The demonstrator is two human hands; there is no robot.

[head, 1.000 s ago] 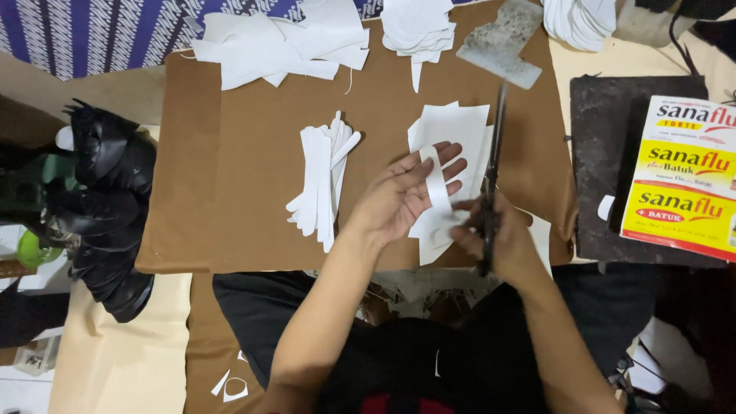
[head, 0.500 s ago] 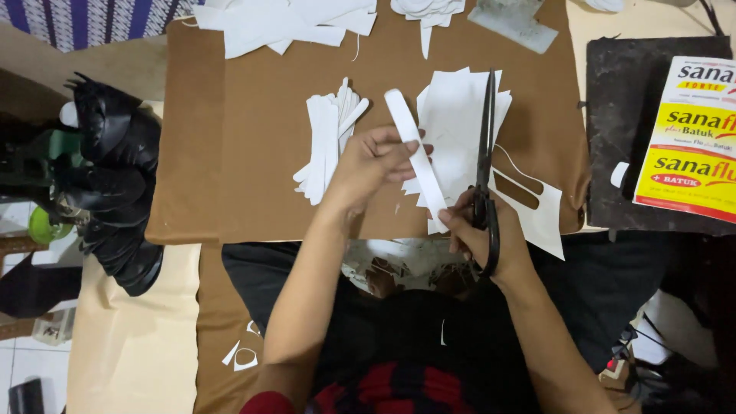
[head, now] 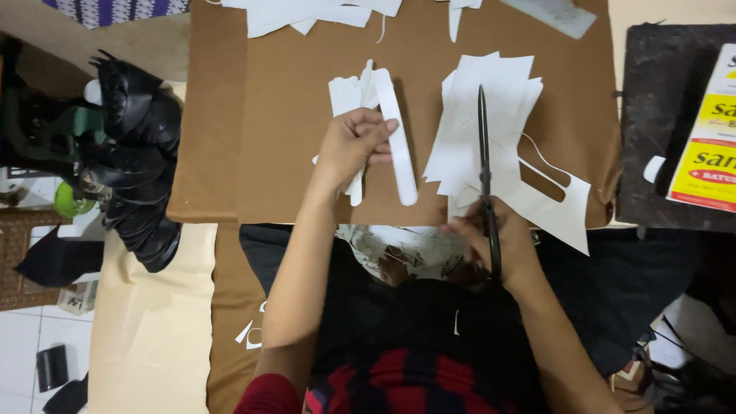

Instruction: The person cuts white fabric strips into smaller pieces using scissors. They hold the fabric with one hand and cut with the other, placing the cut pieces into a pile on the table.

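Note:
My left hand (head: 354, 146) holds a long white paper strip (head: 399, 138) with rounded ends, over a small pile of similar white strips (head: 346, 96) on the brown paper sheet (head: 268, 153). My right hand (head: 494, 244) grips the handles of long black scissors (head: 484, 165), blades closed and pointing away from me. The blades lie over a stack of white paper sheets (head: 479, 115). A white sheet with a strip-shaped cut-out hole (head: 560, 203) hangs off the near right of that stack.
More white paper scraps (head: 307, 11) lie along the far edge. A black board (head: 659, 130) at right carries a yellow and white box (head: 709, 146). Black glossy objects (head: 138, 153) are heaped at left. Small paper offcuts (head: 249, 333) lie near my lap.
My left hand has carried the cut strip leftward from the scissors to the strip pile. The scissors have closed and rest over the paper stack. The view shifted slightly.

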